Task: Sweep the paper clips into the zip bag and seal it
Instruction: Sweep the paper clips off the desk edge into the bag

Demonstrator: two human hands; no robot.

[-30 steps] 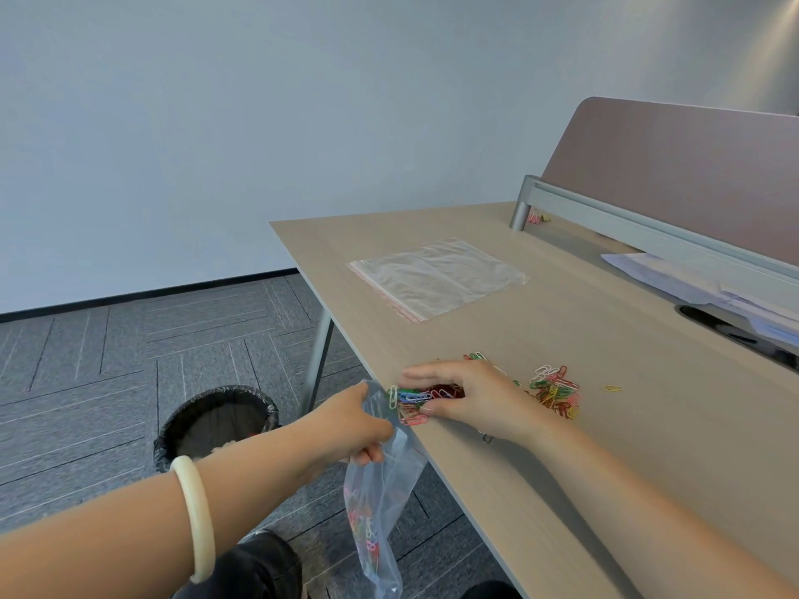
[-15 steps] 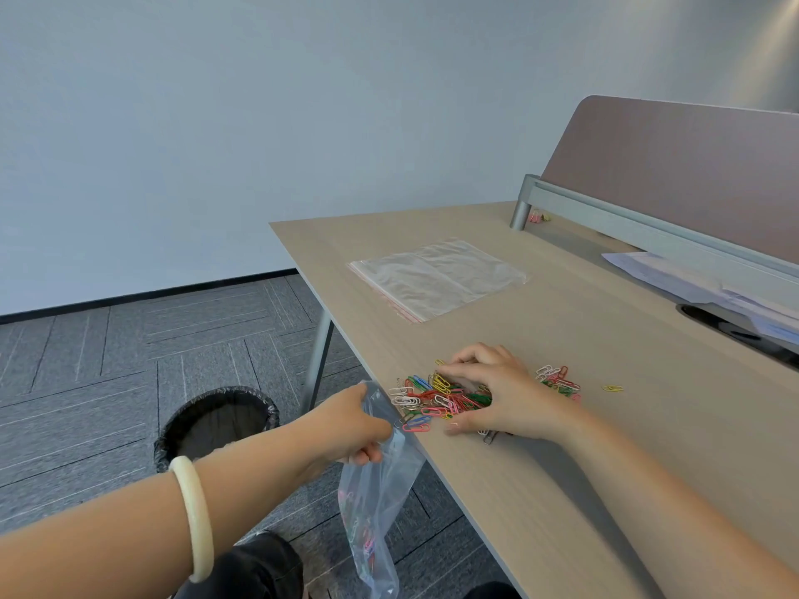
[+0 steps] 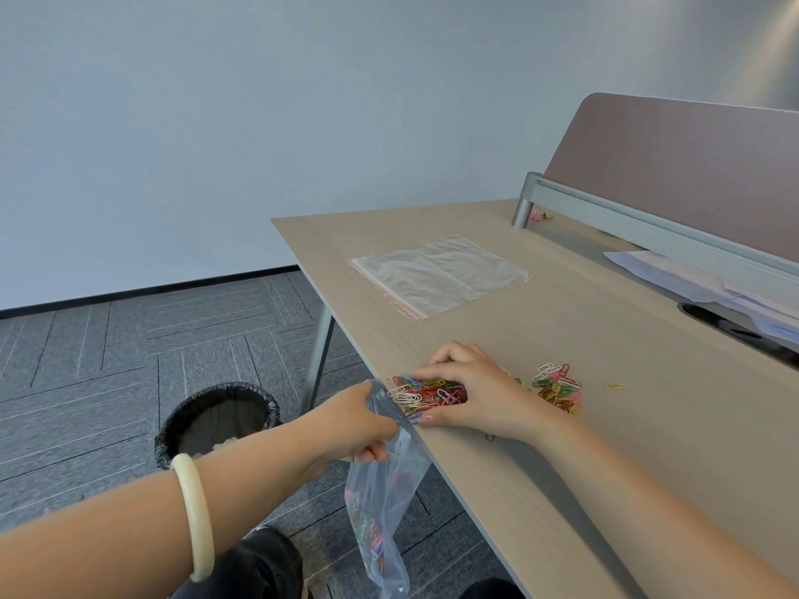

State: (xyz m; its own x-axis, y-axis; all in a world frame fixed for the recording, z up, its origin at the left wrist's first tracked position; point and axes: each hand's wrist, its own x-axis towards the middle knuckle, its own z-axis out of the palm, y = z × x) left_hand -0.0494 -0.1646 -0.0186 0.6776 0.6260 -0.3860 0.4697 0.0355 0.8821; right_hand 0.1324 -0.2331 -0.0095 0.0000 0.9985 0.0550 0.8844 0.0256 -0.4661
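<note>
A clear zip bag (image 3: 382, 495) hangs below the desk's left edge, its mouth pinched at the rim by my left hand (image 3: 354, 425). Some coloured clips show inside it near the bottom. My right hand (image 3: 475, 393) lies on the desk with fingers cupped around a heap of coloured paper clips (image 3: 426, 393) right at the edge beside the bag's mouth. A second small heap of clips (image 3: 557, 386) lies behind that hand, and one yellow clip (image 3: 614, 386) lies apart to the right.
A stack of flat spare zip bags (image 3: 436, 274) lies farther back on the wooden desk (image 3: 627, 425). A black bin (image 3: 216, 421) stands on the carpet under my left arm. Papers (image 3: 674, 274) lie below the partition screen (image 3: 674, 166) at right.
My right hand drew back to the right onto the pile, then pushed a heap of clips left to the desk edge again. The left hand kept holding the bag at the edge.
</note>
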